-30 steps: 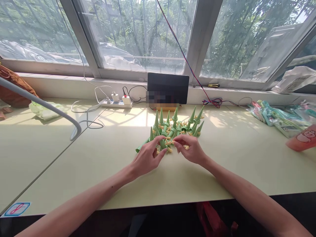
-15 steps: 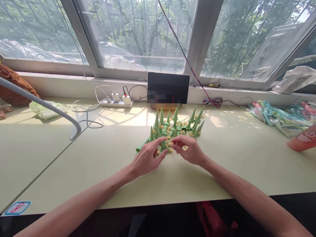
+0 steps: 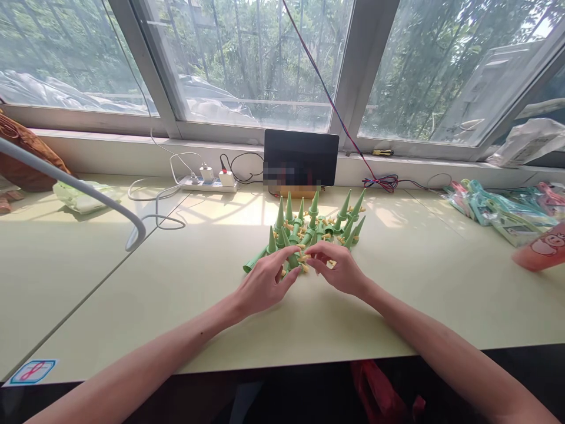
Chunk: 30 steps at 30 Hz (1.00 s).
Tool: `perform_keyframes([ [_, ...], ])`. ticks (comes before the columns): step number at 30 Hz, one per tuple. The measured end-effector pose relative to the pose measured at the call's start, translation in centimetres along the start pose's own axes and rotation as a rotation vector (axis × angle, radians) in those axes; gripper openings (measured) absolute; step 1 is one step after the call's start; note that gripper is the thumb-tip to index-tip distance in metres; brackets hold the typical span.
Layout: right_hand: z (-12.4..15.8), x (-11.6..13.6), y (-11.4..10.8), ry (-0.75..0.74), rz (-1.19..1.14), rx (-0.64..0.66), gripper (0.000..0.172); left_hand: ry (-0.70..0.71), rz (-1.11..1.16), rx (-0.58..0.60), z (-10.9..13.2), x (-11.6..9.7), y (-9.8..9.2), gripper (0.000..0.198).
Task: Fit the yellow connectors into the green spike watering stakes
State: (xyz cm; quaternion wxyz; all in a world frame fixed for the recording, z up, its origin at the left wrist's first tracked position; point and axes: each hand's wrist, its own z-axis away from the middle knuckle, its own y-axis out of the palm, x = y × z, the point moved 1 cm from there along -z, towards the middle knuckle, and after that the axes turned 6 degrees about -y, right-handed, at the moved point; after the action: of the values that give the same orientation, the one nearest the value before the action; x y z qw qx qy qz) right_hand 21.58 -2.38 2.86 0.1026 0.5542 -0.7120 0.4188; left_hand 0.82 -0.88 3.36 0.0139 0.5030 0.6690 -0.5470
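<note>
Both of my hands meet over a cluster of green plant watering spikes [image 3: 279, 217] with small yellow valves, on the pale table [image 3: 335, 330]. My left hand [image 3: 265, 281] is closed, thumb and fingers around one green watering spike [image 3: 293, 259]. At that spike's right side is a yellow valve [image 3: 303, 258], which the fingertips of my right hand [image 3: 339, 270] pinch. My curled fingers cover part of both pieces. Several spikes around them stand point up, while one green piece [image 3: 253, 262] lies on its side to the left.
A dark tablet [image 3: 301, 158] stands behind the spikes. To its left sits a power strip [image 3: 209, 186] with plugs and cables. A grey tube [image 3: 79, 179] crosses the left side. Bagged items [image 3: 507, 212] and a pinkish cup [image 3: 541, 250] are at the right.
Almost nothing differs. The spike in my left hand has tilted very slightly, and both hands keep their places.
</note>
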Motion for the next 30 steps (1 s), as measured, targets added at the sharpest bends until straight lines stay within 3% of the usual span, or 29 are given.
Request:
perform_keyframes([
  [11,-0.03,0.11,0.13,0.015,0.001,0.032,0.022,0.03,-0.031,0.0,0.17,0.25,0.12,0.039],
  [22,0.18,-0.56,0.4,0.031,0.079,0.05,0.044,0.076,-0.045,0.007,0.28,0.3,0.18,0.037],
  [27,0.24,-0.51,0.39,0.041,0.017,0.039,0.019,0.063,-0.036,-0.014,0.18,0.31,0.09,0.036],
  [30,0.34,-0.4,0.42,0.002,-0.021,0.053,0.015,0.068,-0.035,-0.021,0.16,0.35,0.14,0.036],
])
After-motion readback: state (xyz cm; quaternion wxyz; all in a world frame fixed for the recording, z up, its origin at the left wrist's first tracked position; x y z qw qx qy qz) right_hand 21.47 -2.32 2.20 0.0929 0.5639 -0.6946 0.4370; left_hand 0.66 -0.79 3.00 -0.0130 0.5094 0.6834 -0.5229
